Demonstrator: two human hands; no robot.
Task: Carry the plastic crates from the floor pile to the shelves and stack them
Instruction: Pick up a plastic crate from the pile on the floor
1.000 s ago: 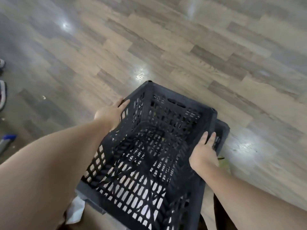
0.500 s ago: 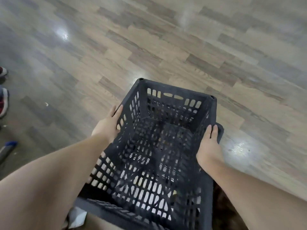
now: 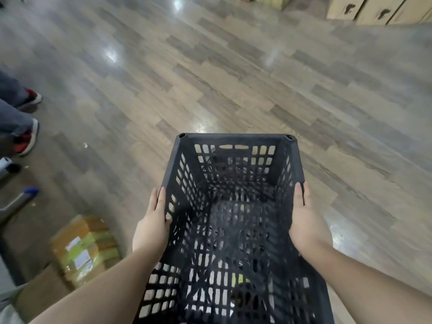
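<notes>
Black crate (image 3: pixel 233 206) was carried clear of the floor (image 3: pixel 233 66), open top up; left hand (image 3: pixel 152 228) and right hand (image 3: pixel 306 228) clamped opposite side walls, fingers flat against them, likely for balance.

You are viewing a moderately lit indoor scene in which overhead light produces several white glare patches on the glossy floor (image 3: pixel 233 73), the strongest at the upper left and top centre. Expect soft focus throughout and motion smear toward the left and lower edges, where the taped parcel (image 3: pixel 85 250) and the shoes (image 3: pixel 27 136) lose their outlines. Note the wide-angle bending of the floor planks near the corners, and the dark crate (image 3: pixel 233 230) whose interior detail is muddy against bright openings.
</notes>
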